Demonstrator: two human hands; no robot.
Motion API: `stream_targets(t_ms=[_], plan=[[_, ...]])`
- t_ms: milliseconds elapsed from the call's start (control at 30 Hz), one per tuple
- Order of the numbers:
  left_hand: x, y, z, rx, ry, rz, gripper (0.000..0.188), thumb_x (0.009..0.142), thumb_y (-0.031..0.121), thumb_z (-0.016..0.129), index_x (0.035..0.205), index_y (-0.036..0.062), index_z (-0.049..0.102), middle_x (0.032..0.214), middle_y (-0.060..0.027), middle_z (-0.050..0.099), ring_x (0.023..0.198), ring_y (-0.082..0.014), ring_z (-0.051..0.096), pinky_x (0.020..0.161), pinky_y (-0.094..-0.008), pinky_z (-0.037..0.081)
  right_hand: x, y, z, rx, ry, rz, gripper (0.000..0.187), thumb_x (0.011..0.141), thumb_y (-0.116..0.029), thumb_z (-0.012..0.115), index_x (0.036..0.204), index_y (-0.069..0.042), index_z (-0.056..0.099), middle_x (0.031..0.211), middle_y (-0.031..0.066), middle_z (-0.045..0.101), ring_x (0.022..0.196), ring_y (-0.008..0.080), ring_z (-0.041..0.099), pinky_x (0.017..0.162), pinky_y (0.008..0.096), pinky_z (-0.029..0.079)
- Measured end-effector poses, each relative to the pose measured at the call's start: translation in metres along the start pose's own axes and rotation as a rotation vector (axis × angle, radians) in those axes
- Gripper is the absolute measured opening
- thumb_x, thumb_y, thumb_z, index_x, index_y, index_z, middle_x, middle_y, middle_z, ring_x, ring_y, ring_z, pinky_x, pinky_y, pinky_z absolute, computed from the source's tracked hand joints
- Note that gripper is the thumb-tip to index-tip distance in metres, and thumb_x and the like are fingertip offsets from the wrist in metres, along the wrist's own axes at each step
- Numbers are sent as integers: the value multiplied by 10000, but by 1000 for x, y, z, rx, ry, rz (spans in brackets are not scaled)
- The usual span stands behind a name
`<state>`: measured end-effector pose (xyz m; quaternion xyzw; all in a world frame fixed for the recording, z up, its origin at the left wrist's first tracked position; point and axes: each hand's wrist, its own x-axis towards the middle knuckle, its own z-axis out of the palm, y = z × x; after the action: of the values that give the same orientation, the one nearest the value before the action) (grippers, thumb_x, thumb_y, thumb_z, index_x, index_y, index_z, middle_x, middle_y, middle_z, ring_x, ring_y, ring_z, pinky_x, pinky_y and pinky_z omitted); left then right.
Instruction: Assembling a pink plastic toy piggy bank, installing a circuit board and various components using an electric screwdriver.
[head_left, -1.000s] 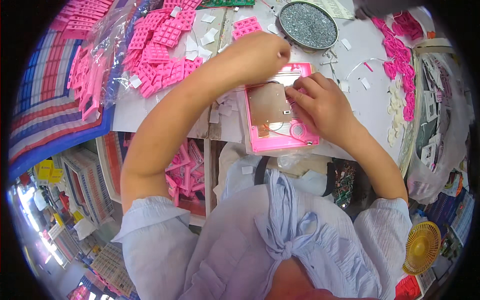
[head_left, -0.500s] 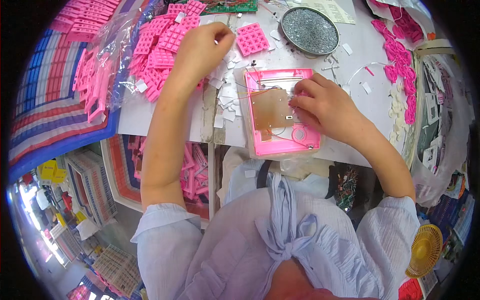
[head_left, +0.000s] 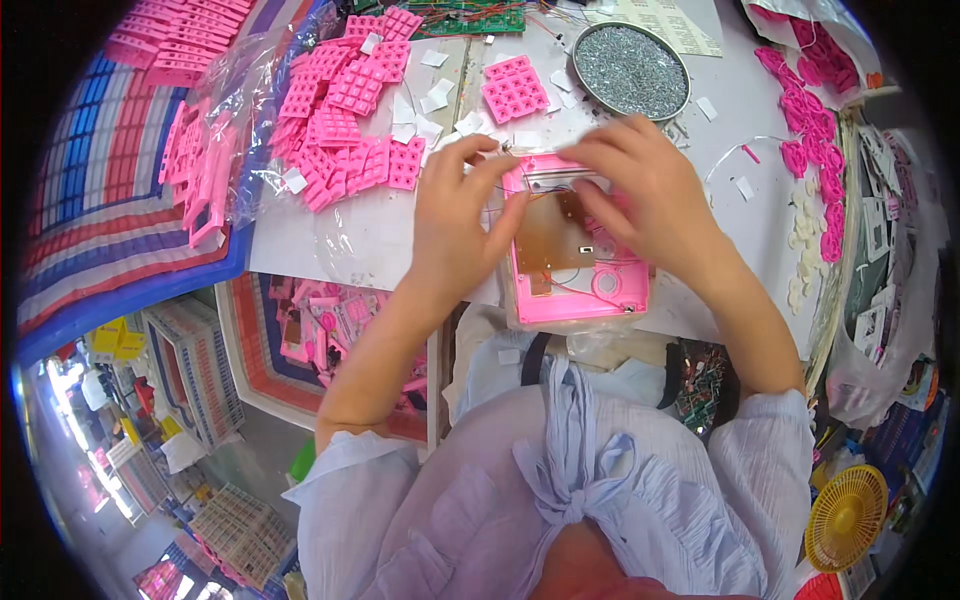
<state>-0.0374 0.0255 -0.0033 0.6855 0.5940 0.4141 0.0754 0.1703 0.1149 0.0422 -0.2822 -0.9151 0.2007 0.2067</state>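
Pink casing (head_left: 580,304) partly behind right fingers (head_left: 605,212)

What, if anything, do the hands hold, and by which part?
Cannot tell: left hand and right hand are at the far end of the pink casing.

1. From where I stand: white tabletop (head_left: 740,100) bright, shadows soft.
2. Harsh white glare, far lower left; floor (head_left: 255,450) there dimmer.
3. Clear plastic bag (head_left: 245,130) shows glints.
4. Right hand (head_left: 650,195) slightly blurred.
5. Straight edges bow; corners black.
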Motion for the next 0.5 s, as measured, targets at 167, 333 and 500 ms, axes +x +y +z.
stream_targets(t_ms=[167, 333, 500], plan=[[-15, -5, 8, 104, -62, 60, 197, 781, 105, 753, 961, 59, 688, 1035, -82, 643, 983, -289, 595, 836, -411, 438, 52, 20, 33, 128, -78, -125, 318, 833, -137, 727, 1145, -73, 713, 1061, 108, 688, 1064, 308, 599, 884, 421, 515], [-18, -5, 4, 56, 41, -44, 176, 788, 133, 764, 935, 66, 695, 1042, -73, 653, 988, -282, 606, 867, -416, 432, 58, 27, 45, 176, -80, -151, 207, 837, -105, 736, 1040, -58, 736, 976, 87, 719, 953, 307, 640, 844, 410, 521], [9, 5, 9, -223, 1, -131, 218, 800, 183, 783, 981, 79, 721, 976, -53, 705, 976, -240, 634, 896, -414, 412, 15, 17, 26, 345, 137, -202, 211, 780, 7, 757, 979, -57, 729, 946, 66, 721, 863, 269, 646, 757, 370, 525]])
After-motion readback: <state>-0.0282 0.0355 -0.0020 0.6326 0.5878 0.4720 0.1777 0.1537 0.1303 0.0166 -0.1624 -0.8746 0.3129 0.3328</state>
